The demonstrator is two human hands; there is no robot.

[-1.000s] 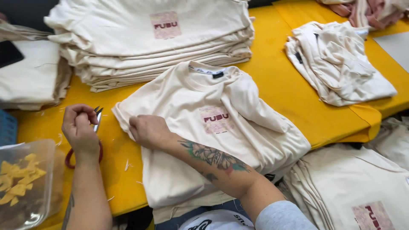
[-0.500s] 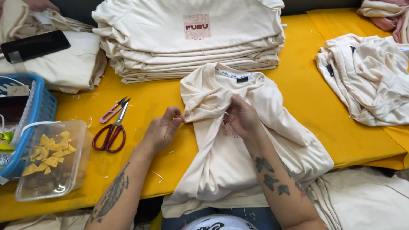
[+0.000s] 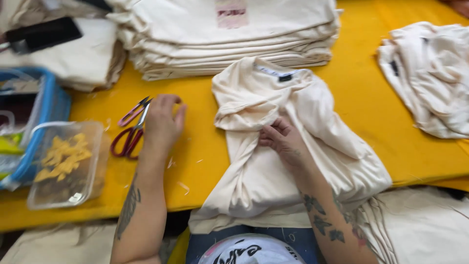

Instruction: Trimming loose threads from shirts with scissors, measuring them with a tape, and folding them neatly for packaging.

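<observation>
A cream T-shirt [image 3: 312,122] lies bunched on the yellow table [image 3: 195,146] in front of me, its collar pointing away. My right hand [image 3: 283,142] pinches a fold of the fabric at the chest. My left hand [image 3: 163,122] is off the shirt, fingers loosely spread, right beside red-handled scissors [image 3: 128,134] that lie flat on the table. The scissor tips sit at my fingertips, and nothing is held in that hand.
A tall stack of folded cream shirts [image 3: 234,44] stands behind. A loose heap of shirts [image 3: 430,73] lies at the right. At the left are a clear tub of yellow pieces [image 3: 66,161], a blue basket [image 3: 49,105] and a black phone [image 3: 44,34].
My left hand let go of the shirt and moved left to the scissors. My right hand stayed on the bunched fabric.
</observation>
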